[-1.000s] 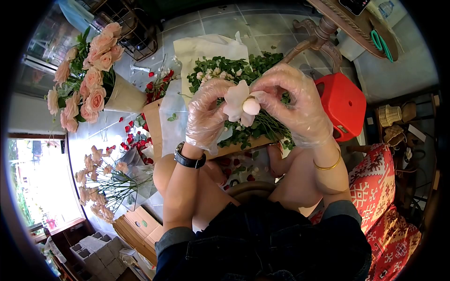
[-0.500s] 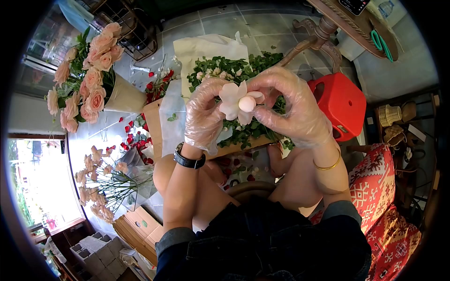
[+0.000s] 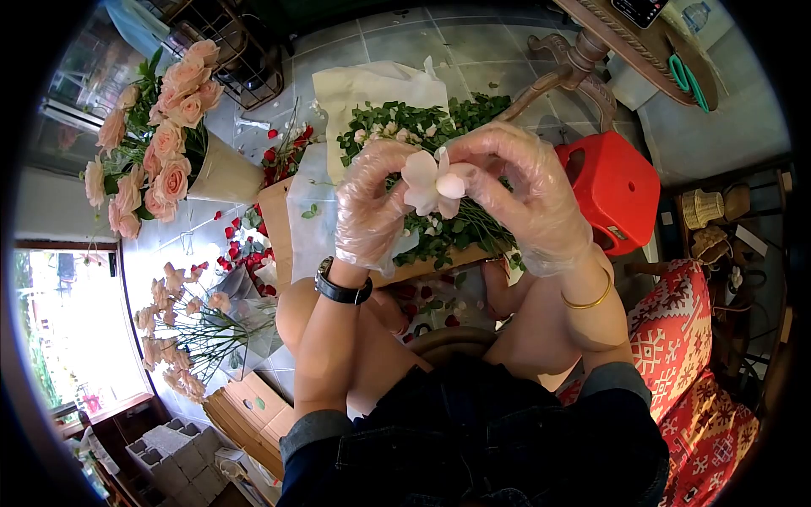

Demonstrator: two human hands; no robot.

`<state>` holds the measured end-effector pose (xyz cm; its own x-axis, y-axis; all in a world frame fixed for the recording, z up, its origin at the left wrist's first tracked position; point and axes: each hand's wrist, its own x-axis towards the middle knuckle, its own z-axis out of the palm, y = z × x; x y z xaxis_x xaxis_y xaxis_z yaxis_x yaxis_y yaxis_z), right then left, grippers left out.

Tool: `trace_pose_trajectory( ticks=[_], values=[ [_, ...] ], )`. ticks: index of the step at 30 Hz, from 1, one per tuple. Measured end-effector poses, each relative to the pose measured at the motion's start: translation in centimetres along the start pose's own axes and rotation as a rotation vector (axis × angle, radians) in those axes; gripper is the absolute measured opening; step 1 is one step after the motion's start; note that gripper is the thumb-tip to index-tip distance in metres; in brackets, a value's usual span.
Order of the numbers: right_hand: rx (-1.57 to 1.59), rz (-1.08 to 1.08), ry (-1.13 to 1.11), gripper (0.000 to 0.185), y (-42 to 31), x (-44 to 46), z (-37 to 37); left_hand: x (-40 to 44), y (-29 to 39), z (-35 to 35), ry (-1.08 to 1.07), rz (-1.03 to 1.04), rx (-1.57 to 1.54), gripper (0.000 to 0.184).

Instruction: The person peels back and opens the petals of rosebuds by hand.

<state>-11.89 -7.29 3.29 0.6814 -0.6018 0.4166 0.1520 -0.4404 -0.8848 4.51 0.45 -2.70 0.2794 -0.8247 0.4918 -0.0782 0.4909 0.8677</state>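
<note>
One pale flower (image 3: 427, 184) sits right at my fingertips: my left hand (image 3: 367, 207) pinches its petals, while the fingers of my right hand (image 3: 536, 194) touch its other edge beside the round middle, though I cannot tell whether they close on it. Below my fingers lies a bunch of leafy stems (image 3: 439, 242), with a red stool (image 3: 623, 188) just past the right ones, and well out beyond the left ones a bucket (image 3: 228, 175) of pink roses (image 3: 173, 148).
</note>
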Motion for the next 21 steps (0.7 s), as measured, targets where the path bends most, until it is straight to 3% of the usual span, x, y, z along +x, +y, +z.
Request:
trace_pose_trajectory(
  ticks=[11, 21],
  values=[
    [-0.073, 0.009, -0.016, 0.021, -0.22, 0.09, -0.26, 0.10, 0.30, 0.30, 0.006, -0.017, -0.053, 0.022],
    [-0.085, 0.016, -0.009, 0.014, 0.15, 0.06, -0.64, -0.31, -0.16, 0.34, -0.030, -0.034, -0.113, 0.018]
  ],
)
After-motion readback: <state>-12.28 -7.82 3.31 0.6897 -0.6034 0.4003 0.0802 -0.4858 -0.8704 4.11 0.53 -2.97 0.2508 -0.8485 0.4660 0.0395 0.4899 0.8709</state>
